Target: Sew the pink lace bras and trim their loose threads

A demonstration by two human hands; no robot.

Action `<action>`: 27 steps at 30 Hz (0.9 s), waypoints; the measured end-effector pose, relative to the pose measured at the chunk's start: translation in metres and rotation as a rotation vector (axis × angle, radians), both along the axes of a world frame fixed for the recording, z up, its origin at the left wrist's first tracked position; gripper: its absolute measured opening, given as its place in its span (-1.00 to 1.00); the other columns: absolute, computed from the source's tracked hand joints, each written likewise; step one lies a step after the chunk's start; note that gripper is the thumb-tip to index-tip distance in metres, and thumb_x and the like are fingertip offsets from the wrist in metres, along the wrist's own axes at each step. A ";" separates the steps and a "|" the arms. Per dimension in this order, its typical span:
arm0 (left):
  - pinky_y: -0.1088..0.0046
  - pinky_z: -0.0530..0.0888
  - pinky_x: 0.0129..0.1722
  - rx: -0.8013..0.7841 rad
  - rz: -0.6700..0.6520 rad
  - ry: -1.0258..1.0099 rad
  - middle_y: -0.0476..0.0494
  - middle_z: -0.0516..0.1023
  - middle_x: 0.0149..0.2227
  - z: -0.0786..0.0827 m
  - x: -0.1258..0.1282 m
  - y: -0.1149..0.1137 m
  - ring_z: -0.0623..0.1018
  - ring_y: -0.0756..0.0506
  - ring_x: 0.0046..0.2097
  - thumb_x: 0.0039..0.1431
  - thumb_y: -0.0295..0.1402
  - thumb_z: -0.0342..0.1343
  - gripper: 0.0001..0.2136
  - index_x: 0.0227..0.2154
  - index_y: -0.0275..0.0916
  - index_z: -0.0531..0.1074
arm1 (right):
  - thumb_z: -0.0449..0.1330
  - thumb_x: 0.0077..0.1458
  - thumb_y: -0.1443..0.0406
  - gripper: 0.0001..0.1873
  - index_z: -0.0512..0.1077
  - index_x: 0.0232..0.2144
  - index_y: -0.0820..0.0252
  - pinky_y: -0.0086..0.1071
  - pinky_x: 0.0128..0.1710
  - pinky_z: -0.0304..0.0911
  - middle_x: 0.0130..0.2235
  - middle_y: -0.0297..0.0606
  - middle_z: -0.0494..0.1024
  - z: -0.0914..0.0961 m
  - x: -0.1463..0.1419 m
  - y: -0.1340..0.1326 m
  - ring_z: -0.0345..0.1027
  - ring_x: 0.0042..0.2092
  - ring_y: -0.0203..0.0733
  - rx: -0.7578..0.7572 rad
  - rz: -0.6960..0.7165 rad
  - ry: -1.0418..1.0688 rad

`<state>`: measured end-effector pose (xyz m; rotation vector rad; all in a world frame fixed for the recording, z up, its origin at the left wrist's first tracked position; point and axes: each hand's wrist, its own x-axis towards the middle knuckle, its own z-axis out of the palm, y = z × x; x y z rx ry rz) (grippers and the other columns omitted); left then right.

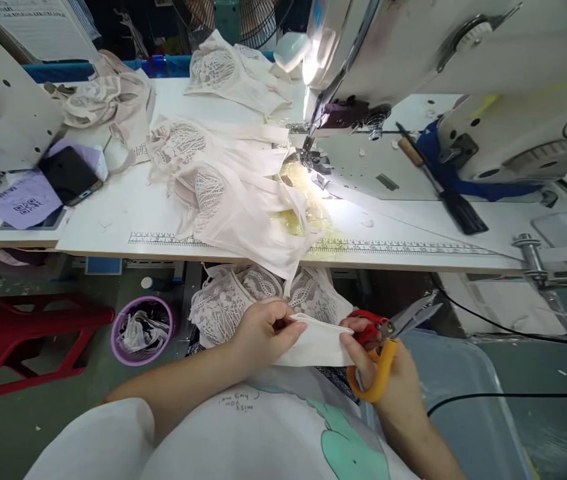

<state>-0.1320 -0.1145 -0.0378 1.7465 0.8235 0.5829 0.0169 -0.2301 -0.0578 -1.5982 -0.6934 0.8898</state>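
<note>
Over my lap lies a pale lace bra (231,300), its cups facing up and its smooth white band (316,341) stretched between my hands. The fingers of my left hand (266,333) pinch the left end of that band. My right hand (396,383) has scissors (386,367) with red and orange handles lodged in it, blades pointing up and right, away from the cloth. Its thumb and fingertips also pinch the right end of the band. More white lace bras (243,207) lie heaped on the table edge above, one strap hanging down.
A sewing machine (488,53) with a lit needle area stands at right; a brush (456,207) lies beside it. Another machine (8,93) and a phone (69,175) are at left. Below are a purple bin (119,343), a red stool (38,320) and a translucent tub (463,387).
</note>
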 end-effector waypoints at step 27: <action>0.52 0.32 -0.45 0.289 -0.516 0.290 -0.07 0.41 -0.49 0.043 -0.016 0.026 0.40 -0.01 -0.44 0.18 -0.41 -0.05 -0.82 -0.46 -0.28 0.41 | 0.17 -0.04 0.39 -0.85 0.26 -0.37 0.13 -0.36 -0.36 0.28 -0.36 -0.30 0.42 0.025 -0.023 0.023 0.32 -0.33 -0.19 0.138 0.344 -0.210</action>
